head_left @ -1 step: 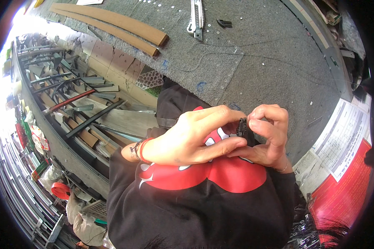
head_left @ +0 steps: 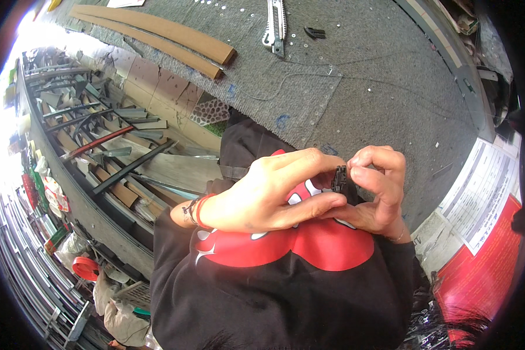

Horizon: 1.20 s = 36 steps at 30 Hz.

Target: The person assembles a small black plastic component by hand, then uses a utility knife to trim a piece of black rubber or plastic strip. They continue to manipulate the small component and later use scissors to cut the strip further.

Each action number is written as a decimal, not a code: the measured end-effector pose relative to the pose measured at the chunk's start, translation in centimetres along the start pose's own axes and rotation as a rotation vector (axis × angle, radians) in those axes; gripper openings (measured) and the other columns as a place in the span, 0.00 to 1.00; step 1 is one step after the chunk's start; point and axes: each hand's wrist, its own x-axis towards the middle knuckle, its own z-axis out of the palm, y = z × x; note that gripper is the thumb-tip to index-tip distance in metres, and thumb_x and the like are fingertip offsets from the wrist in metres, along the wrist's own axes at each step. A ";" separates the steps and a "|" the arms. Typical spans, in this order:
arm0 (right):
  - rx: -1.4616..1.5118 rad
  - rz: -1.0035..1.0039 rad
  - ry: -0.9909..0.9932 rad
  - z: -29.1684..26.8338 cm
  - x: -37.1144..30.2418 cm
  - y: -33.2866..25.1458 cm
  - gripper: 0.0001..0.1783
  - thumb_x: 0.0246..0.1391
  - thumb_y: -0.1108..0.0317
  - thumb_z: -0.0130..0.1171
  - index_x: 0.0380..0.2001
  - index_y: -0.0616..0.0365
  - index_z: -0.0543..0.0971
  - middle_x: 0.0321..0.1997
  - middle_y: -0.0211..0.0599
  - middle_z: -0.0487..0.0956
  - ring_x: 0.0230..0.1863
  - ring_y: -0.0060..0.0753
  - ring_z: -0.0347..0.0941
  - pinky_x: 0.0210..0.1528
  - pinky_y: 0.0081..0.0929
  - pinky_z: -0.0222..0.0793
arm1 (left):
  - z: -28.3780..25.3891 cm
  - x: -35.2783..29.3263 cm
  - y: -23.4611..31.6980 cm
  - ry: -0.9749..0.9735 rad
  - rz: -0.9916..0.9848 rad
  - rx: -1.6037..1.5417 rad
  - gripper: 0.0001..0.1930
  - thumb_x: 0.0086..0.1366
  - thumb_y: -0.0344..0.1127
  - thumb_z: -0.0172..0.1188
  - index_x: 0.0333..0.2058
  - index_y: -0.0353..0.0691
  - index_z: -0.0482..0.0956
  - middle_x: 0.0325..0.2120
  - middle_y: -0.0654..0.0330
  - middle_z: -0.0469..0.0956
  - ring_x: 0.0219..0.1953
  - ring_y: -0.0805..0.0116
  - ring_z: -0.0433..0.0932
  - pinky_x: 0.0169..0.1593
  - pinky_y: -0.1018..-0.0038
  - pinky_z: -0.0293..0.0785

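Observation:
A small black notched plastic part (head_left: 339, 179) is held in front of my chest, between my two hands. My left hand (head_left: 262, 189) reaches across with fingers and thumb closed around its left side. My right hand (head_left: 382, 189) meets it from the other side, its index finger bent and its fingertips pressed against the part. The inner fingers and some of the part are hidden by the hands. Beyond them, on the grey carpeted worktop (head_left: 367, 116), lie a utility knife (head_left: 276, 29) and a similar small black piece (head_left: 314, 32).
Two long brown strips (head_left: 157, 32) lie at the far left of the worktop. Left of me stands a dark bin (head_left: 122, 233) full of profile offcuts. White printed sheets (head_left: 475, 192) and a red sheet (head_left: 478, 265) are at the right. White dots are scattered about the carpet.

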 end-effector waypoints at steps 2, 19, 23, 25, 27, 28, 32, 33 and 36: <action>-0.031 -0.015 0.009 0.1 0.2 0.0 0.33 0.30 0.65 0.74 0.45 0.51 0.72 0.42 0.36 0.67 0.34 0.31 0.68 0.30 0.25 0.67 | 0.0 0.1 0.0 0.004 0.019 -0.005 0.21 0.49 0.35 0.68 0.40 0.31 0.74 0.31 0.51 0.77 0.30 0.59 0.79 0.33 0.73 0.73; 0.054 0.074 -0.062 0.5 0.0 0.0 0.30 0.33 0.68 0.70 0.44 0.55 0.70 0.42 0.38 0.67 0.39 0.38 0.68 0.43 0.34 0.63 | 0.6 -0.5 -1.0 -0.028 0.047 -0.143 0.17 0.58 0.32 0.60 0.44 0.31 0.71 0.27 0.55 0.72 0.26 0.64 0.74 0.29 0.72 0.69; 0.017 0.012 -0.073 0.2 0.3 -0.2 0.31 0.33 0.69 0.70 0.45 0.56 0.68 0.42 0.38 0.68 0.38 0.38 0.69 0.41 0.34 0.65 | 0.7 -0.7 -0.9 0.015 0.094 -0.100 0.18 0.57 0.31 0.60 0.46 0.30 0.70 0.29 0.53 0.72 0.28 0.59 0.75 0.31 0.72 0.71; -0.045 -0.022 -0.073 0.1 0.5 -0.4 0.31 0.34 0.69 0.70 0.44 0.57 0.68 0.41 0.39 0.69 0.38 0.38 0.70 0.40 0.33 0.66 | 0.7 -0.8 -0.8 -0.011 0.080 -0.089 0.19 0.56 0.31 0.60 0.46 0.29 0.69 0.30 0.52 0.72 0.29 0.57 0.75 0.32 0.71 0.71; -0.120 -0.052 -0.053 0.1 0.5 -0.7 0.30 0.35 0.69 0.70 0.44 0.59 0.69 0.41 0.39 0.70 0.38 0.39 0.70 0.40 0.33 0.68 | 0.7 -0.9 -0.7 -0.012 0.089 -0.069 0.20 0.56 0.30 0.60 0.46 0.28 0.69 0.30 0.51 0.72 0.30 0.56 0.75 0.32 0.71 0.71; -0.158 -0.073 -0.048 0.1 0.6 -0.8 0.29 0.35 0.69 0.70 0.43 0.60 0.69 0.41 0.40 0.70 0.38 0.39 0.71 0.40 0.32 0.69 | 0.7 -0.9 -0.6 -0.004 0.099 -0.056 0.20 0.56 0.30 0.61 0.46 0.28 0.69 0.30 0.51 0.72 0.30 0.56 0.75 0.32 0.71 0.72; -0.266 -0.130 -0.017 0.2 0.7 -1.0 0.27 0.38 0.68 0.69 0.43 0.61 0.71 0.40 0.40 0.72 0.39 0.38 0.71 0.39 0.30 0.71 | 0.7 -1.0 -0.5 0.010 0.118 -0.016 0.21 0.55 0.30 0.61 0.46 0.27 0.69 0.31 0.50 0.72 0.30 0.56 0.75 0.32 0.70 0.72; -0.286 -0.135 -0.014 0.2 0.7 -1.0 0.27 0.38 0.68 0.69 0.43 0.61 0.71 0.40 0.39 0.72 0.39 0.38 0.71 0.39 0.29 0.72 | 0.7 -0.9 -0.5 0.003 0.116 -0.024 0.21 0.55 0.30 0.61 0.46 0.27 0.69 0.31 0.50 0.72 0.30 0.56 0.75 0.32 0.70 0.72; -0.336 -0.144 -0.020 0.1 0.6 -1.2 0.27 0.39 0.68 0.69 0.43 0.61 0.71 0.39 0.38 0.72 0.39 0.38 0.71 0.38 0.29 0.72 | 0.7 -0.9 -0.6 0.030 0.142 -0.049 0.20 0.55 0.30 0.61 0.45 0.27 0.69 0.31 0.50 0.73 0.30 0.56 0.75 0.32 0.71 0.72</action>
